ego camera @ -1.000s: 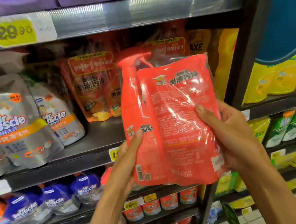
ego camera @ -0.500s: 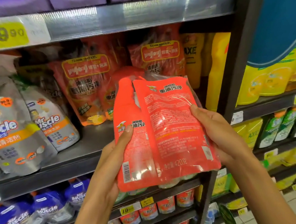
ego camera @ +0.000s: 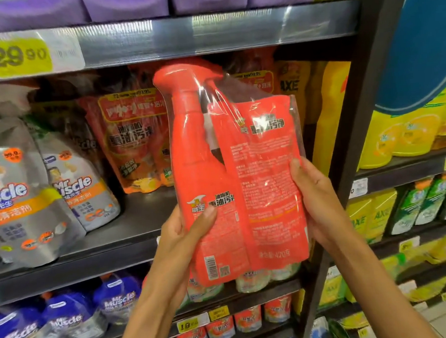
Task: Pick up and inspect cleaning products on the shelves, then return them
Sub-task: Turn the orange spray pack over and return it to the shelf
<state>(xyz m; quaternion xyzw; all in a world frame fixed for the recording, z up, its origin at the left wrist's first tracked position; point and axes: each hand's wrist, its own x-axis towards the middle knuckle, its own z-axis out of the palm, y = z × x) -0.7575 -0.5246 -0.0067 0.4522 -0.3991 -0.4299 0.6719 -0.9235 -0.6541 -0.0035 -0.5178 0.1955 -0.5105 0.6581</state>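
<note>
I hold a red cleaning pack (ego camera: 233,181) upright in front of the middle shelf (ego camera: 111,243): a red spray bottle and a red refill pouch wrapped together in clear plastic, back labels toward me. My left hand (ego camera: 184,239) grips its lower left edge, thumb across the bottle's front. My right hand (ego camera: 315,197) grips the right edge, thumb on the pouch. More packs of the same orange-red product (ego camera: 131,140) stand on the shelf behind it.
Grey Mr Muscle pouches (ego camera: 35,196) fill the shelf's left side, and blue ones (ego camera: 69,322) sit on the shelf below. A black upright post (ego camera: 350,140) divides the bays. Yellow bottles (ego camera: 402,134) stand to the right. The upper shelf edge (ego camera: 182,35) carries a price tag.
The pack dropped lower with its top tipped down, then rose upright again, so the spray head shows near the upper shelf. Both hands kept their grip throughout.
</note>
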